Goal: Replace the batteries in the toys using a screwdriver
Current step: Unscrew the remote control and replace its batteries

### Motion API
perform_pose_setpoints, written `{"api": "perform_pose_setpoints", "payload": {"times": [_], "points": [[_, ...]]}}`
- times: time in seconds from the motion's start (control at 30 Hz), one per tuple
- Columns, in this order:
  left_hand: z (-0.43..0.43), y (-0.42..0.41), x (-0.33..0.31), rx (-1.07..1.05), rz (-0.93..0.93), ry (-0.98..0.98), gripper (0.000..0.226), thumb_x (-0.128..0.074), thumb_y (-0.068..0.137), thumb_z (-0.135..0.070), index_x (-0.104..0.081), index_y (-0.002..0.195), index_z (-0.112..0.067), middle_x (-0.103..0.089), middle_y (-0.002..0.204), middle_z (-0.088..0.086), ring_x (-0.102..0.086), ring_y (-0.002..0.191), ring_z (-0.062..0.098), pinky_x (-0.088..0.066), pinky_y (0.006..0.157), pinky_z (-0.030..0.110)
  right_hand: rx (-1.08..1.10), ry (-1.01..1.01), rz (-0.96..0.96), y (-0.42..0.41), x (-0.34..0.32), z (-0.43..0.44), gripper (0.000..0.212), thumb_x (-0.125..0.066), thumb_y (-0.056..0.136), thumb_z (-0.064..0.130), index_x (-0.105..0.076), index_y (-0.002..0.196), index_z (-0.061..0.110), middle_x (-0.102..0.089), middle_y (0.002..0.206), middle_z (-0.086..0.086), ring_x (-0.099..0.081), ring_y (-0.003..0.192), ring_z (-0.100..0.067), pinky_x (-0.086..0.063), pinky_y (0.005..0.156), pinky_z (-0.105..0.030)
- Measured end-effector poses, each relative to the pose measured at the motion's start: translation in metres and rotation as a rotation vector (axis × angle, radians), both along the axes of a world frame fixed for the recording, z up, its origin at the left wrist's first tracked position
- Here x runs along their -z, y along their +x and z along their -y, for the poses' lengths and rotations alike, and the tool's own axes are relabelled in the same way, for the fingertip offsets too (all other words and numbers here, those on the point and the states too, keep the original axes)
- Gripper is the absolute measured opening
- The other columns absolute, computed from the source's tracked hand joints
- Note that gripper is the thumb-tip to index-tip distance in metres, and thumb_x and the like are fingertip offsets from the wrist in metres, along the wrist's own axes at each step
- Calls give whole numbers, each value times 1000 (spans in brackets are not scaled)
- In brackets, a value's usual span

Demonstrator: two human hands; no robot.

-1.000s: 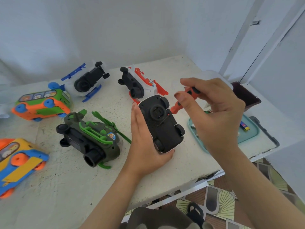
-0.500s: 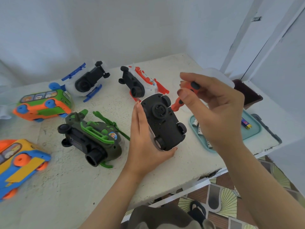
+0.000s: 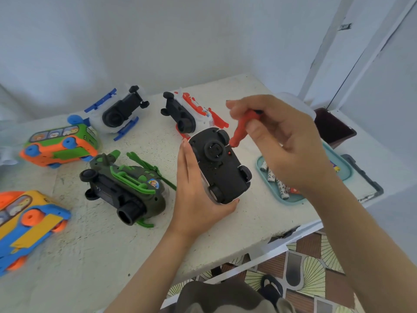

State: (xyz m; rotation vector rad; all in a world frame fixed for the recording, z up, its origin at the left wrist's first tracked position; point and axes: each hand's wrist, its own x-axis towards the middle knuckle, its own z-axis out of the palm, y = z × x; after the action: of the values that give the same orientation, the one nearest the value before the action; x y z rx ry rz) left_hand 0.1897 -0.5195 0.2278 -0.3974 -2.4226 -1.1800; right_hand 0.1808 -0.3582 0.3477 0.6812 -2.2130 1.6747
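The left hand [image 3: 198, 195] cradles a black-bottomed white plastic toy car [image 3: 220, 163], underside up, above the white worktop [image 3: 225, 233] near its front edge. Half a second ago the tip of the red-handled screwdriver [image 3: 240, 131] sat lower, against the car's far end; now it is drawn up and away from the chassis, hanging just beyond the far wheel. The right hand [image 3: 282, 141] is closed around the handle, fingers pinching it. The car has also tilted a little more toward the person.

My reading: the tool is being re-aimed, not turned, so the battery cover is still on and no screw is out yet. Fresh cells lie in the pale teal plastic tray [image 3: 345, 175] by the worktop's right edge. The dark green toy helicopter [image 3: 126, 188] waits left of the hand, untouched.
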Motion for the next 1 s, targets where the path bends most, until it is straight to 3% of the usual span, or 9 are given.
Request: {"api": "perform_pose_setpoints", "payload": {"times": [0.13,0.2,0.27,0.37,0.6,0.73,0.8,0.9,1.0], "points": [[-1,0,0,-5,12,-6,122,-73,66,-50,5,153,-17,-7,159,4,-1,150,20,-12,121,32,132,-4,-9,-3,1,-7,20,-55,91,12,-66,108,15,-67,94,-8,-62,104,-16,-51,92,-30],[-1,0,0,-5,7,-1,119,-71,65,-50,4,152,-18,-8,158,0,-2,150,21,-11,121,30,218,-9,-89,-2,3,-5,17,-62,90,25,-68,106,19,-68,93,-1,-60,101,-16,-49,90,-30],[-1,0,0,-10,18,-2,119,-71,65,-50,4,152,-17,-7,158,1,-1,150,19,-8,121,25,277,-1,-166,-1,4,-2,15,-64,91,21,-70,104,17,-71,76,7,-57,89,-14,-44,87,-23],[0,1,1,-9,30,-3,121,-72,66,-51,5,153,-17,-5,160,4,1,150,15,-6,121,22,319,-10,-188,0,4,0,21,-65,90,14,-67,111,14,-70,74,13,-60,85,-9,-43,91,-22],[0,0,0,-16,23,-7,122,-74,66,-50,4,153,-15,-6,159,0,1,150,15,-6,120,22,203,-88,-80,-3,4,-2,14,-55,93,-2,-61,103,5,-71,78,-9,-69,88,-13,-46,97,-27],[1,0,1,-12,35,-20,130,-84,63,-41,7,153,-20,-5,159,-2,2,150,15,-5,120,21,179,-31,-97,-6,6,-3,19,-47,95,-1,-63,104,5,-70,69,-9,-60,113,-7,-35,112,-32],[0,0,1,-11,40,-15,128,-81,64,-44,8,153,-21,-4,160,0,2,151,15,-6,120,22,224,-8,-134,-6,4,-2,15,-54,94,11,-66,102,9,-71,69,0,-52,123,-7,-34,111,-30],[0,0,0,-14,28,-14,124,-74,65,-50,7,153,-19,-4,160,2,3,150,13,-6,120,20,300,-49,-167,-7,0,2,9,-64,90,22,-71,96,20,-69,66,9,-58,106,-14,-42,97,-29],[0,-1,1,-14,35,-10,128,-79,63,-45,8,153,-20,-4,160,3,1,151,16,-8,121,25,286,-64,-168,-6,1,6,13,-66,89,12,-71,102,12,-71,70,5,-64,90,-16,-45,94,-34]]}}
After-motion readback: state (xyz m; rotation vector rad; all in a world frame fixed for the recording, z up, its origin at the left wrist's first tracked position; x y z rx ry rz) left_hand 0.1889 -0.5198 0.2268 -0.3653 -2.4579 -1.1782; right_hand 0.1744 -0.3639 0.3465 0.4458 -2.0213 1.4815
